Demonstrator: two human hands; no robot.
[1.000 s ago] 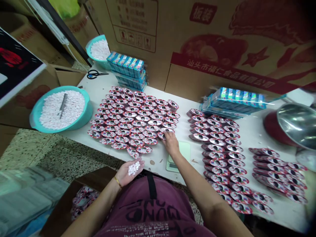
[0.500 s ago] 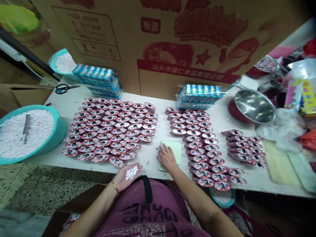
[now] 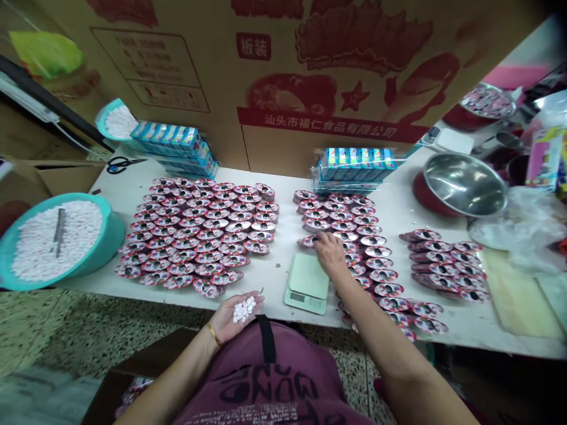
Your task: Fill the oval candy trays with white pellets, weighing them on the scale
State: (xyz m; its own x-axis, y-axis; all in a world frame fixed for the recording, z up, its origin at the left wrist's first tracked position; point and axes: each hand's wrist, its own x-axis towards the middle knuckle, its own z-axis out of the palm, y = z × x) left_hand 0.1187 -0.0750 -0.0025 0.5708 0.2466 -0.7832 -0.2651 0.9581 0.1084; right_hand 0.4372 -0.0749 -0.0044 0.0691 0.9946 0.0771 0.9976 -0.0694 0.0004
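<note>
A tall cardboard box [image 3: 310,88] backs the white desk [image 3: 269,274]. My left hand [image 3: 227,319] lies spread, palm up, with white tablets [image 3: 244,309] heaped on it. My right hand [image 3: 331,255], fingers bunched, is at a packet [image 3: 305,241] along the left edge of the middle rows [image 3: 372,241], just beyond the green scale [image 3: 310,274]; I cannot tell whether it pinches it.

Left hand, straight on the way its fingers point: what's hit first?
Probably the pale green scale, on its left side: the left hand, palm up with white pieces on it, points that way. Height is unclear from this one view, so it might pass above it.
</note>
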